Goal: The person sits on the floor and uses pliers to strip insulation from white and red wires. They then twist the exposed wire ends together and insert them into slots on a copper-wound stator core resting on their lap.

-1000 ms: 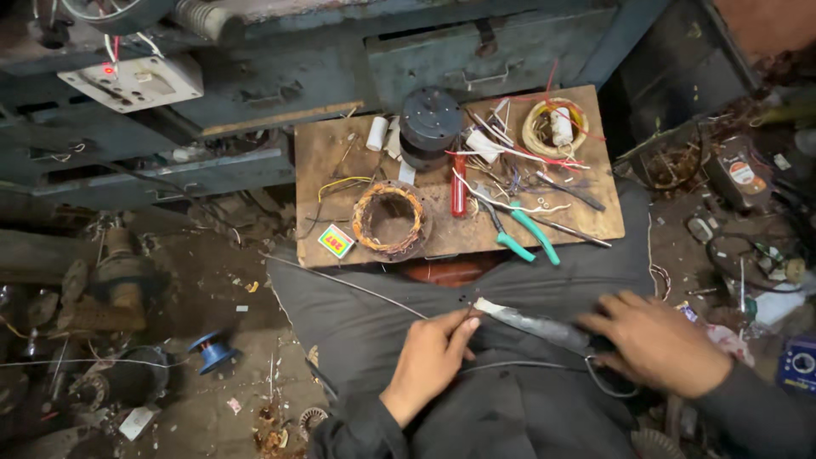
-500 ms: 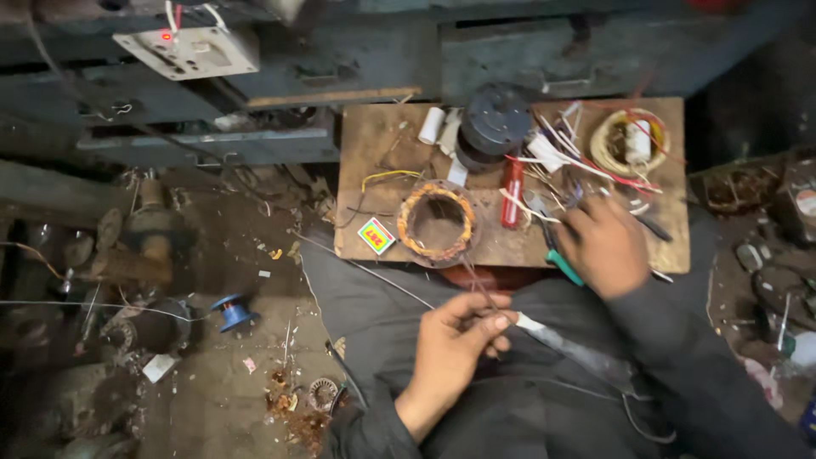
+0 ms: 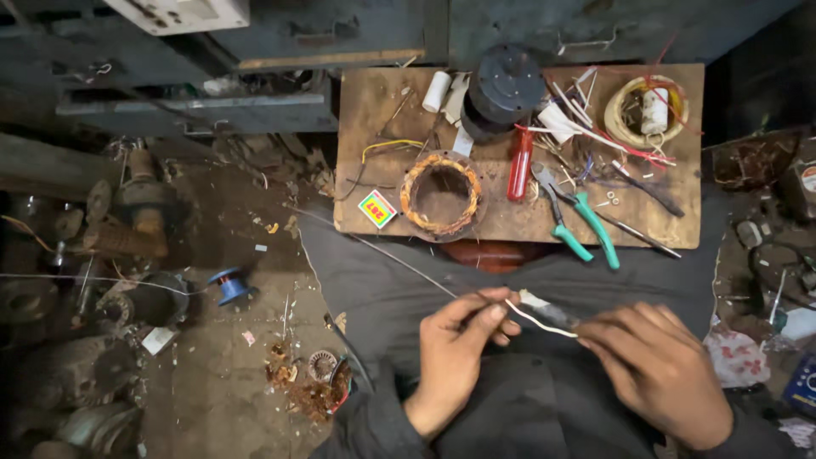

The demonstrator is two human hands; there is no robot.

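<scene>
My left hand pinches one end of a thin pale wire over my lap. My right hand holds the other end together with a small dark tool with a pale tip; what kind of tool it is I cannot tell. A long thin wire runs from my left fingers up to the left. In front of me lies a wooden board with a copper-wound stator ring, green-handled pliers, a red screwdriver and a black round motor cover.
On the board's right end are a yellow tape ring with a white roll inside, loose red and white wires and a small colourful box. A blue wire spool and metal scrap lie on the dirt floor at left. A blue metal bench stands behind.
My right hand came back from the board to my lap and now holds the tool and the wire's end. The camera moved closer and shifted left.
</scene>
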